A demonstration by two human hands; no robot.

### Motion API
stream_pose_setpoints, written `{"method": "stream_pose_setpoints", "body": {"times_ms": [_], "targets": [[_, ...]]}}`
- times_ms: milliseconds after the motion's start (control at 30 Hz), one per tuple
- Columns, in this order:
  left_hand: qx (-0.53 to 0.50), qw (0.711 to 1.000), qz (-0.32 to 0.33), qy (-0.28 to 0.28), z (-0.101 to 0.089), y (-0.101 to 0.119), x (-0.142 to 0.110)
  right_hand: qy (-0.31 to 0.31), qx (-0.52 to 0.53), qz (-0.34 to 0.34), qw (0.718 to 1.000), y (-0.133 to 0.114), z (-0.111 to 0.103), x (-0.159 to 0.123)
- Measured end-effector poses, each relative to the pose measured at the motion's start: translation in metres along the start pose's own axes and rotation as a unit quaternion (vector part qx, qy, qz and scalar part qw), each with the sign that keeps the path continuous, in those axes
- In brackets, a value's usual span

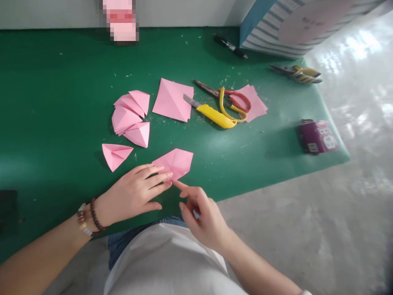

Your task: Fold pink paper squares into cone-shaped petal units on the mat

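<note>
A partly folded pink paper sheet point(179, 160) lies on the green table near its front edge. My left hand point(139, 190) rests flat with fingers stretched, their tips pressing the lower left part of that paper. My right hand point(202, 213) has its index finger extended to the paper's lower edge, the other fingers curled in with nothing seen in them. Left of the paper is a folded pink triangle point(115, 155). Beyond it sits a cluster of folded pink paper pieces point(129, 116). Creased pink squares point(172, 98) lie farther back.
A yellow utility knife point(216, 115) with its blade out rests against red-and-yellow-handled scissors point(235, 98), over more pink paper point(256, 104). Pliers point(296, 73), a purple box point(319, 137), a black pen point(230, 46) and a striped carton point(276, 28) stand or lie around. The green table point(61, 102) has paper scraps.
</note>
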State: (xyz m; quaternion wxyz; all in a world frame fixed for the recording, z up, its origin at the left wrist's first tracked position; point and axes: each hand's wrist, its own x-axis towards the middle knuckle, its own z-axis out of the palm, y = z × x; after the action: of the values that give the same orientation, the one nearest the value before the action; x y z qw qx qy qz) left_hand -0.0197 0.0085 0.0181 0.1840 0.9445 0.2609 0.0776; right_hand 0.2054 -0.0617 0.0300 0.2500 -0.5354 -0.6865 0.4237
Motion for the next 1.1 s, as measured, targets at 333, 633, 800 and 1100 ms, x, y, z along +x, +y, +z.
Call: {"method": "stream_pose_setpoints", "body": {"times_ms": [333,633,800,1100], "targets": [[-0.001,1.0,0.0,-0.001,-0.001,0.0,0.0,-0.031,0.001,0.035,0.999,0.0,0.0,0.002],[-0.01,1.0,-0.004,0.006,0.001,0.0,-0.001,0.084,-0.038,0.103,0.99,0.016,-0.018,0.009],[-0.013,1.0,-0.001,-0.004,0.0,-0.001,-0.001,0.14,-0.124,0.024,0.982,0.028,-0.027,0.015],[-0.037,0.999,-0.016,0.016,0.0,-0.003,-0.003,0.118,-0.322,-0.113,0.932,0.033,-0.009,0.047]]}}
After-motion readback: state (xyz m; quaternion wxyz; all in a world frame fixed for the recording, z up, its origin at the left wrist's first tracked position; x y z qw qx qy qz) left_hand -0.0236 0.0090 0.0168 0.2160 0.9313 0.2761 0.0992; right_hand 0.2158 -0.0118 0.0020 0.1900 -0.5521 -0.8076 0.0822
